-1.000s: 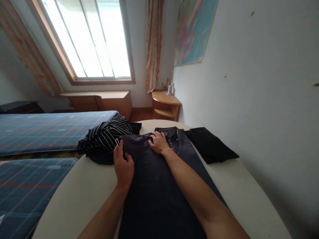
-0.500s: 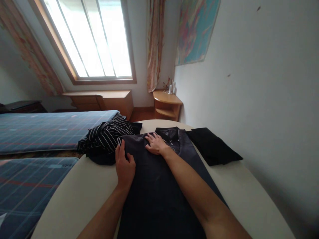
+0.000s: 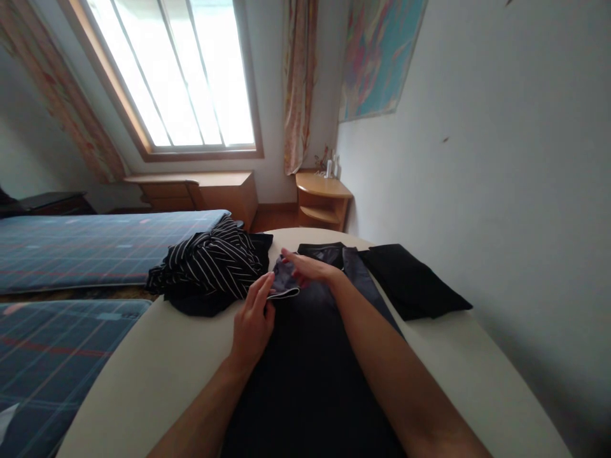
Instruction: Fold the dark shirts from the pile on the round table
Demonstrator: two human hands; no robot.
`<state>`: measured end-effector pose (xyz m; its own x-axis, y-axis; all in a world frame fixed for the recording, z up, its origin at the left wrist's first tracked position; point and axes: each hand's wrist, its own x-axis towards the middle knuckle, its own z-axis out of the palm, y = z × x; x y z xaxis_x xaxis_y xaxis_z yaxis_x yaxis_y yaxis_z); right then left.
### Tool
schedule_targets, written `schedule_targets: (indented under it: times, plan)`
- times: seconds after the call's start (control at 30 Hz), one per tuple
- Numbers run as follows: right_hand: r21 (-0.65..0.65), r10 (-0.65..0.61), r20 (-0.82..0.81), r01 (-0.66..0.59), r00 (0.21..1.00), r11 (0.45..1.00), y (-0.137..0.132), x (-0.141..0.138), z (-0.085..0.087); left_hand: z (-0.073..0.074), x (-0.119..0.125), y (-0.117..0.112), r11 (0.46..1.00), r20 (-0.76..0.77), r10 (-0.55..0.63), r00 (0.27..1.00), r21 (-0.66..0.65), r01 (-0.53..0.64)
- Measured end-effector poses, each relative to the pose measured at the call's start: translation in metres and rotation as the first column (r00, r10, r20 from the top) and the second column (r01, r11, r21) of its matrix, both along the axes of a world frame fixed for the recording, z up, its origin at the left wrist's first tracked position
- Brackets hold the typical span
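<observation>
A dark polo shirt (image 3: 305, 375) with a collar (image 3: 322, 249) lies lengthwise on the pale round table in front of me. Its white-edged sleeve (image 3: 285, 285) is turned inward over the shirt body. At the sleeve's left side, my left hand (image 3: 252, 321) is closed, the edge of the fabric between thumb and fingers. My right hand (image 3: 311, 268) lies on its side against the folded part just below the collar, fingers stretched to the left; some of them are partly hidden.
A black-and-white striped garment (image 3: 214, 261) is heaped on the table's left. Folded black cloth (image 3: 413, 280) lies at the right, near the wall. The table (image 3: 162, 369) has a rounded edge. Plaid mattresses (image 3: 95, 248) stand to the left, and a corner shelf (image 3: 324, 186) behind.
The white-edged sleeve has come inward from the left onto the shirt. My left hand has moved right with it, and my right hand has turned from lying flat onto its side.
</observation>
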<state>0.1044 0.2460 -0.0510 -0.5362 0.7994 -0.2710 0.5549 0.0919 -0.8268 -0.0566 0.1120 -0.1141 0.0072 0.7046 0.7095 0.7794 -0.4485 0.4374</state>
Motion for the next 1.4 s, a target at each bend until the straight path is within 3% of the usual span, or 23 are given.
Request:
schedule_targets:
  times: [0.07,0.13,0.33,0.57,0.8,1.0,1.17,1.27,1.4]
  plan:
    - [-0.096,0.102,0.026,-0.099,0.994,0.990,-0.003,0.004,0.004,-0.002,0.000,-0.001,0.998,-0.012,-0.024,1.000,-0.062,0.023]
    - [-0.088,0.158,0.021,-0.156,0.987,0.984,-0.004,0.009,0.003,-0.001,0.001,-0.002,0.993,-0.026,-0.041,0.999,-0.114,0.038]
    - [0.084,0.044,0.045,-0.048,0.998,0.995,0.007,0.021,-0.008,0.004,0.007,-0.008,0.979,-0.041,-0.076,0.996,-0.194,0.066]
    - [0.055,0.060,0.170,-0.071,0.984,0.996,0.011,0.027,-0.013,-0.001,-0.001,0.000,0.952,0.121,0.206,0.971,-0.254,-0.170]
    - [0.350,-0.041,0.286,-0.064,0.957,0.935,0.006,0.009,-0.016,-0.009,-0.011,-0.001,0.893,0.028,0.258,0.966,-0.388,-0.227]
    - [0.535,-0.221,0.117,0.126,0.968,0.836,0.000,-0.015,-0.034,-0.015,-0.030,-0.012,0.920,-0.084,0.059,0.995,-0.381,-0.087]
    - [0.631,-0.121,-0.042,0.120,0.992,0.766,0.006,-0.019,-0.055,-0.011,-0.039,-0.019,0.934,-0.071,-0.022,0.997,-0.357,-0.005]
    - [0.630,-0.044,-0.123,0.113,0.991,0.768,0.014,-0.019,-0.058,-0.008,-0.040,-0.019,0.924,-0.092,-0.054,0.994,-0.382,0.015]
    - [0.597,-0.021,-0.285,0.195,0.958,0.778,0.023,-0.021,-0.057,-0.005,-0.041,-0.016,0.919,-0.109,0.003,0.994,-0.392,-0.046]
